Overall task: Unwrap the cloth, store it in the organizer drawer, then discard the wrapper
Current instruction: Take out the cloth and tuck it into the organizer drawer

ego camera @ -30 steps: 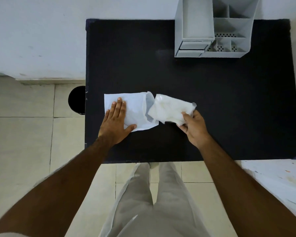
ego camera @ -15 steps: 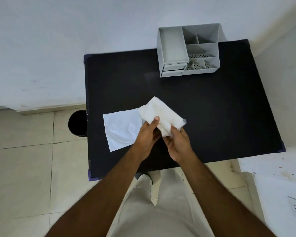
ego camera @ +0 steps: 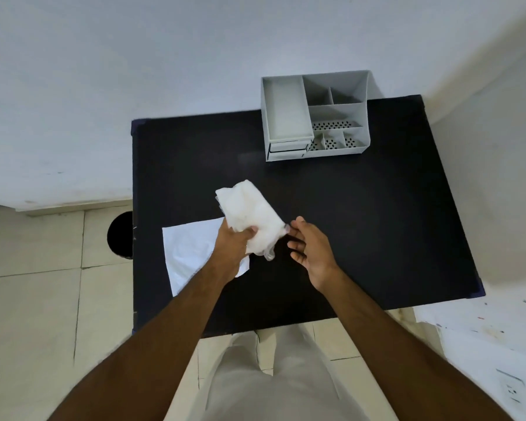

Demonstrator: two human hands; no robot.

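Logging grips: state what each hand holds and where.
Left hand grips the cloth at its near end. Right hand is open, holding nothing.

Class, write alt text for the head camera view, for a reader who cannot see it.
Above a black table, a person's left hand grips a crumpled white cloth while the right hand hovers open beside it. A flat white wrapper lies under the left wrist, and a grey plastic organizer with closed drawers stands at the far edge.
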